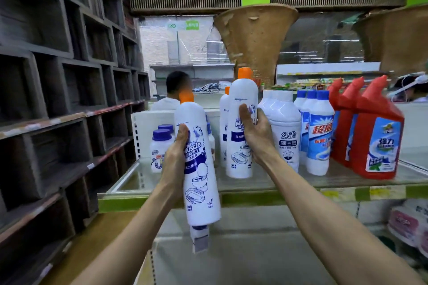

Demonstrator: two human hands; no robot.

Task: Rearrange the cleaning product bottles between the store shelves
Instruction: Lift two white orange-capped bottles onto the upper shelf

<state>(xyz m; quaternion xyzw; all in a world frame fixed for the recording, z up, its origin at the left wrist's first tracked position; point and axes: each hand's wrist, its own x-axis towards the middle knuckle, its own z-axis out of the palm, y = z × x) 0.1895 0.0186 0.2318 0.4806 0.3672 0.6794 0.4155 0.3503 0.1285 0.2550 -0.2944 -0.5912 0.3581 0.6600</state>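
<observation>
Nearest: white Mr Muscle bottle (196,159) gripped by left hand (174,157), held clear in front of shelf edge (266,199), long axis near upright, orange cap up, top tilted slightly left. Second like bottle (242,122) clasped by right hand (256,132), upright, base on shelf. Behind it, third orange-capped bottle (224,127) largely hidden.

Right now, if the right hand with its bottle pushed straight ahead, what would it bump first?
Probably the other orange-capped bottle just behind the one the right hand holds, though depth is hard to judge.
</observation>
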